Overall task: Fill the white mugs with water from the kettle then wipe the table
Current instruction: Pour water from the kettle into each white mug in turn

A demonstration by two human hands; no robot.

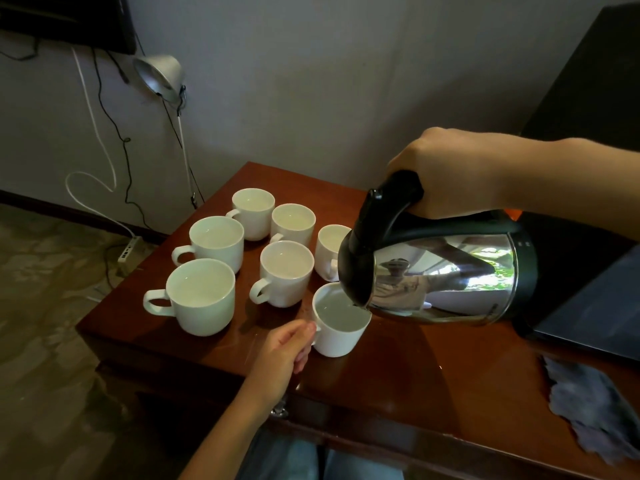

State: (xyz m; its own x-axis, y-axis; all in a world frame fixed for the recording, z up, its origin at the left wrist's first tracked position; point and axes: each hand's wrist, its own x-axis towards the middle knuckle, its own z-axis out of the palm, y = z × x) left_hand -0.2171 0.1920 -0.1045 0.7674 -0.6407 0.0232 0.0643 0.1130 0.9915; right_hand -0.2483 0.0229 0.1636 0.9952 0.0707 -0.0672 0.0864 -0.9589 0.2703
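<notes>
The right hand (450, 171) wraps closed round the handle of the kettle (450, 271), which is tipped, long axis near level, spout pointing left (over the front mug (341, 329)). The left hand (284, 344) pinches that mug's handle near the front edge of the table (398, 372); bare wood extends rightward.

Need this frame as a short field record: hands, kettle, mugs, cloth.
right hand: grips kettle by its black handle
kettle: tilted, spout over near mug
left hand: holds near mug's handle
near mug: upright on table, water visible inside
other mugs: six, white, upright, grouped behind near mug; contents unclear
cloth: grey, lying on table at right, untouched
</notes>
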